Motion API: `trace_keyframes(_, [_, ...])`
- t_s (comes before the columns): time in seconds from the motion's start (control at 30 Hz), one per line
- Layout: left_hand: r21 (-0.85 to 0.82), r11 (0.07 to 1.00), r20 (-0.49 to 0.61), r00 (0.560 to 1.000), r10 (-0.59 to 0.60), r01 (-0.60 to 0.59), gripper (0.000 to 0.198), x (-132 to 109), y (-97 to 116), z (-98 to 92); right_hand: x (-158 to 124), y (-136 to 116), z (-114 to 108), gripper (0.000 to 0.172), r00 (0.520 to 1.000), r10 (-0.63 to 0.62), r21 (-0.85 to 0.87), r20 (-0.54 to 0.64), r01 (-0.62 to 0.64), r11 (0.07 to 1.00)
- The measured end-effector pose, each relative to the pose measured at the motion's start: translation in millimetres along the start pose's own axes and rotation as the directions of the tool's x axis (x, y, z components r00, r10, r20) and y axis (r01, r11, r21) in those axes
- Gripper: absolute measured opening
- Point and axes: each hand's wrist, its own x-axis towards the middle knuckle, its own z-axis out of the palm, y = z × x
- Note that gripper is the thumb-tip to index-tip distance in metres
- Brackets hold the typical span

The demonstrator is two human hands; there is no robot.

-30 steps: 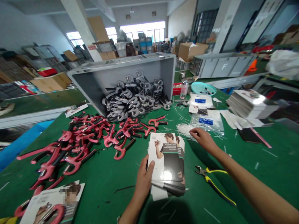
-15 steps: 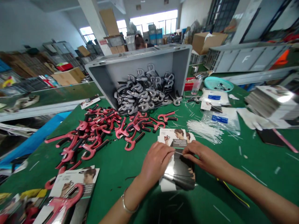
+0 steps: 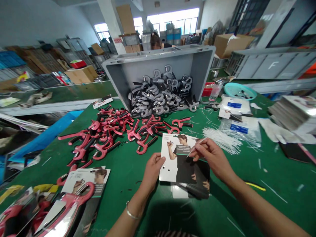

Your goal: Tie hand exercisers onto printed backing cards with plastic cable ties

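My left hand (image 3: pixel 153 168) pinches the left edge of a printed card (image 3: pixel 170 176) with two small holes, tilted above a stack of like cards (image 3: pixel 180 191). A thin white tie (image 3: pixel 191 152) is pinched between the fingers of my right hand (image 3: pixel 209 154), over the card's right part. Beyond the card lies a pile of white ties (image 3: pixel 223 141). Pink and black hand grips (image 3: pixel 106 126) are heaped on the green table to the left. One more pink grip (image 3: pixel 76 200) rests on a card at the lower left.
A grey crate (image 3: pixel 199 65) tipped on its side holds grey hand grips (image 3: pixel 158 95). To the right are plastic bags (image 3: pixel 247 131), a white glove (image 3: pixel 274 131), a stack of cards (image 3: pixel 291 113) and a turquoise plate (image 3: pixel 240 90). A person (image 3: pixel 156 41) is behind the crate.
My left hand has moved left and now holds a card by its edge, lifted off the stack. My right hand has risen with the tie, and the view has shifted slightly.
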Motion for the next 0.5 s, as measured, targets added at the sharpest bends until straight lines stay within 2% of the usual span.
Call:
trace_keyframes(0.1, [-0.045,0.998,-0.021,0.999,-0.035,0.034,0.035,-18,-3,-12.2,1,14,30,0.02,0.998,-0.014,-0.08,0.053,0.019,0.997])
trace_keyframes(0.2, [-0.079,0.995,-0.026,0.998,-0.062,0.06,0.035,-25,-13,-23.2,2,29,46,0.02,0.996,-0.022,-0.184,0.091,0.039,0.982])
trace_keyframes(0.37, [-0.234,0.972,-0.059,0.997,-0.046,0.031,0.037,-13,-27,-25.4,5,38,47,0.021,0.993,-0.071,-0.26,0.092,0.093,0.961])
trace_keyframes(0.5, [-0.24,0.964,0.009,0.993,-0.116,0.114,0.048,0,-33,-12.6,4,37,46,0.021,0.984,-0.082,-0.392,0.157,0.138,0.909])
